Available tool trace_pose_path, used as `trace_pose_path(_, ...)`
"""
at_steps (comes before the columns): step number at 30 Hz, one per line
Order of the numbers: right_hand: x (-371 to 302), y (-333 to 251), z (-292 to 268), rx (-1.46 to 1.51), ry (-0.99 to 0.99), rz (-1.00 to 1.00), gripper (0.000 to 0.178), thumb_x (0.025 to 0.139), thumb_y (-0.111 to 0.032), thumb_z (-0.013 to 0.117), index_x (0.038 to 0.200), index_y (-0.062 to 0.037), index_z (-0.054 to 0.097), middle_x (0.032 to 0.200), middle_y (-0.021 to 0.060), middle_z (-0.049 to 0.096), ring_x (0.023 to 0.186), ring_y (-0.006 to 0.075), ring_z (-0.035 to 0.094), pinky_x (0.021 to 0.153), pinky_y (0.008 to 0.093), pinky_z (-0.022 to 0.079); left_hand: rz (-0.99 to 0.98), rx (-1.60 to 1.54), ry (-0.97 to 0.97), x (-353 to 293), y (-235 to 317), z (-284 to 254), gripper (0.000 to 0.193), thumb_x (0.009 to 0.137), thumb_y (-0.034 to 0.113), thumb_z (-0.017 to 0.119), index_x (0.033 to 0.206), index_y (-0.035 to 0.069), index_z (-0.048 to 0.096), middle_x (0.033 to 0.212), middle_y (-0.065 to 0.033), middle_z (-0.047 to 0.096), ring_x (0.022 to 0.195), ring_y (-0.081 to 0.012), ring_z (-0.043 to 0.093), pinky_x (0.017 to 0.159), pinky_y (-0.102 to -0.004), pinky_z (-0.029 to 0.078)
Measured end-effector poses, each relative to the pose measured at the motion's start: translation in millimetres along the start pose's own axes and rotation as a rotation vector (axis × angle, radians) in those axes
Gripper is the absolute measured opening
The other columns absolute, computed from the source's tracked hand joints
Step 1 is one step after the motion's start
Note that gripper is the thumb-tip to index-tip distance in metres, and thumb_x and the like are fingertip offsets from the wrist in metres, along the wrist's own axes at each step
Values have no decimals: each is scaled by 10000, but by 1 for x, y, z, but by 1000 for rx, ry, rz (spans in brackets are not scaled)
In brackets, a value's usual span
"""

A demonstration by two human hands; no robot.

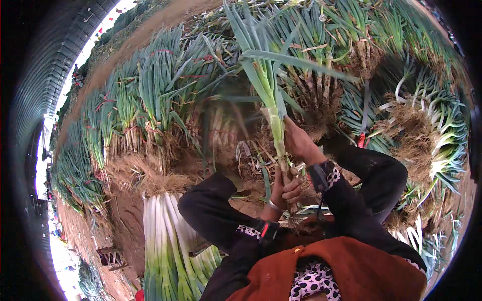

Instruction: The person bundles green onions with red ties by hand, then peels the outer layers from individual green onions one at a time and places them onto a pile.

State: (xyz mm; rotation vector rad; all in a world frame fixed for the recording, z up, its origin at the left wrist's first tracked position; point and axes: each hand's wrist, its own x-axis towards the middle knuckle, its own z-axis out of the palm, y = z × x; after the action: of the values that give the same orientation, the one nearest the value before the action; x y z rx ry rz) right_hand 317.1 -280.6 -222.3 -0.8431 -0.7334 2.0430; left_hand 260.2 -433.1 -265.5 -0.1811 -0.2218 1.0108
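Filling the back are big green leek bundles (165, 75), approx. upright. Clean white stalks (170, 220) lie lower L. One long leek (275, 123) is in front of the person, tilted, leaves up. Blade w/ red handle (365, 108) is to its R. L hand (282, 190) grips its root end; R hand (302, 144) touches the stem above, tightness I can't tell.

Green-white leek (275, 123), rust vest (351, 266), spotted shirt (316, 280), seemingly black trousers (384, 176)
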Motion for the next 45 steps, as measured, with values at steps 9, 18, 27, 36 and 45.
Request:
trace_pose_path(9, 15, 5, -23, -385, 56, 272, 408, 851, -395, 560, 973, -6, 582, 774, 22, 587, 658, 124, 550, 578, 269, 436, 252, 1033, 858, 17, 95, -61, 631, 846, 602, 390, 1191, 82, 486, 953, -58, 574, 791, -175, 535, 674, -304, 431)
trace_pose_path(18, 29, 71, -52, -349, 26, 394, 339, 809, -318, 634, 976, -26, 589, 774, 37, 587, 635, 138, 562, 543, 286, 459, 397, 782, 917, 59, 145, -68, 361, 870, 313, 500, 1093, 29, 529, 928, -99, 591, 804, -220, 569, 690, -366, 475)
trace_pose_path(27, 50, 68, -30, -444, 6, 243, 382, 771, -268, 676, 1033, -7, 580, 862, 55, 612, 728, 150, 571, 655, 298, 467, 587, 721, 904, 66, 154, -50, 385, 826, 279, 573, 1097, 8, 539, 968, -86, 595, 830, -214, 570, 765, -357, 447)
trace_pose_path(36, -47, -13, 41, -423, -212, 165, 337, 795, -196, 584, 1076, -15, 539, 743, -13, 536, 625, 80, 501, 558, 237, 434, 772, 701, 945, -3, 242, -128, 293, 828, 232, 584, 972, -17, 525, 831, -101, 578, 698, -184, 565, 549, -355, 479)
trace_pose_path(45, 30, -17, -106, -1646, 148, 286, 605, 742, -508, 627, 984, 46, 599, 907, 124, 622, 802, 228, 606, 714, 324, 472, 699, 426, 460, 57, 181, -51, 282, 884, 184, 430, 1114, 33, 494, 984, -127, 594, 747, -229, 584, 618, -389, 502)
